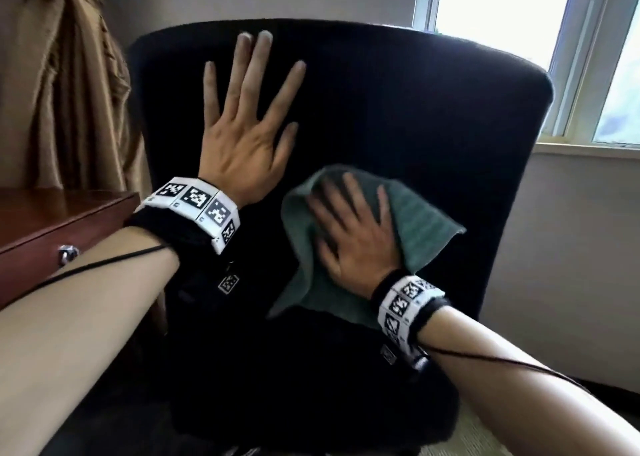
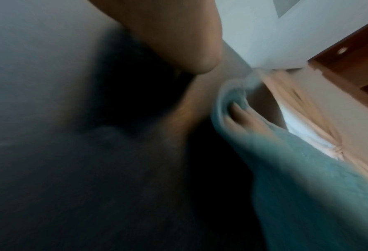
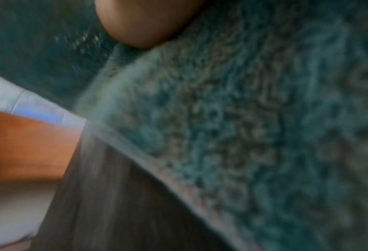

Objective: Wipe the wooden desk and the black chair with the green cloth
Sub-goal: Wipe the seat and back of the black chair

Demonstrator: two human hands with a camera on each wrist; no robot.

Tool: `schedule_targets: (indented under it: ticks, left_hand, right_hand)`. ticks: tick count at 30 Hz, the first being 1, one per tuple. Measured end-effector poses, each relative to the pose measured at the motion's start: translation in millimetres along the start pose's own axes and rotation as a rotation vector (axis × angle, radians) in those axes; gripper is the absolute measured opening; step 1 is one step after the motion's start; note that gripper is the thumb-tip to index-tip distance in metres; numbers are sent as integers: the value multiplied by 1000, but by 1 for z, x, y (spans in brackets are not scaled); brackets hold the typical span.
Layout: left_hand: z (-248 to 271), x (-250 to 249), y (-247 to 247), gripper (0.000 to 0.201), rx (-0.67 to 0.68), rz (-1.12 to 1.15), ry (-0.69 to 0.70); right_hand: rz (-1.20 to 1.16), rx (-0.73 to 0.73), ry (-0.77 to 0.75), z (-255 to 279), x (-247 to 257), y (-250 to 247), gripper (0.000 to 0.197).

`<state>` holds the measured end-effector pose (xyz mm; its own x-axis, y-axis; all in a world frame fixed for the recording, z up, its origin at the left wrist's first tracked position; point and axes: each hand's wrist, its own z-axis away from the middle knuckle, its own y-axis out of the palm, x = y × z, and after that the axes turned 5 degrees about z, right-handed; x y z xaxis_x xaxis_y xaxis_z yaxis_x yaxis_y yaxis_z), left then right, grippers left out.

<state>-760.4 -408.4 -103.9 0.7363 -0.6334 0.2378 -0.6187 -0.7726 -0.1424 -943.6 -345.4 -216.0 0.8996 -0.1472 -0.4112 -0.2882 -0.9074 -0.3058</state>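
The black chair fills the middle of the head view, its backrest facing me. My left hand lies flat on the upper left of the backrest with its fingers spread and straight. My right hand presses the green cloth flat against the lower middle of the backrest, fingers spread on top of it; it looks motion-blurred. The left wrist view shows the cloth with fingers on it. In the right wrist view the cloth fills most of the picture. The wooden desk stands at the left.
A drawer with a metal knob sits in the desk front, close to my left forearm. A brown curtain hangs behind the desk. A window with a sill is at the upper right, and a pale wall runs below it.
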Motion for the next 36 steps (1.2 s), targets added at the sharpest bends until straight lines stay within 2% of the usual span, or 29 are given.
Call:
schedule_targets:
  ticks: [3, 6, 9, 11, 15, 19, 22, 24, 26, 28, 30, 31, 32, 33, 36]
  left_hand:
    - [37, 28, -4, 58, 71, -40, -25]
    - [50, 47, -7, 58, 98, -76, -57]
    - [53, 53, -4, 57, 105, -77, -50]
    - [55, 53, 0, 57, 107, -52, -48]
    - [68, 52, 9, 58, 106, -23, -63]
    - [80, 64, 7, 56, 121, -32, 21]
    - [75, 61, -1, 54, 102, -46, 167]
    - [67, 51, -7, 53, 81, -8, 263]
    - [59, 38, -10, 52, 62, 59, 323]
    - [55, 24, -12, 53, 32, 126, 332]
    - [52, 14, -13, 54, 0, 194, 314]
    - [52, 12, -14, 55, -14, 227, 300]
    - [52, 12, -14, 56, -24, 251, 285]
    - [53, 15, -14, 60, -27, 263, 273]
    - [61, 31, -13, 70, 22, 232, 253]
  right_hand:
    - [-203, -13, -188, 14, 5, 13, 43]
    - [-222, 10, -285, -22, -8, 1, 45]
    - [-83, -13, -217, -63, -10, -15, 54]
    - [-48, -57, -145, -66, 4, -16, 56]
    - [-11, -15, -210, -51, 5, -2, 58]
    - [16, -3, -228, -46, -17, 0, 57]
    - [10, 8, -199, -32, -38, -3, 60]
    - [-40, -2, -135, -24, -53, -7, 58]
    - [-106, -36, 2, -27, -62, -11, 53]
    - [-96, -148, 238, -56, -63, -19, 50]
    - [-91, -256, 512, -100, -50, -36, 62]
    - [-99, -285, 587, -119, -34, -43, 67]
    - [-104, -280, 565, -129, -17, -45, 69]
    - [-82, -253, 442, -130, 1, -44, 68]
    - [-47, -191, -155, -111, 32, -28, 59]
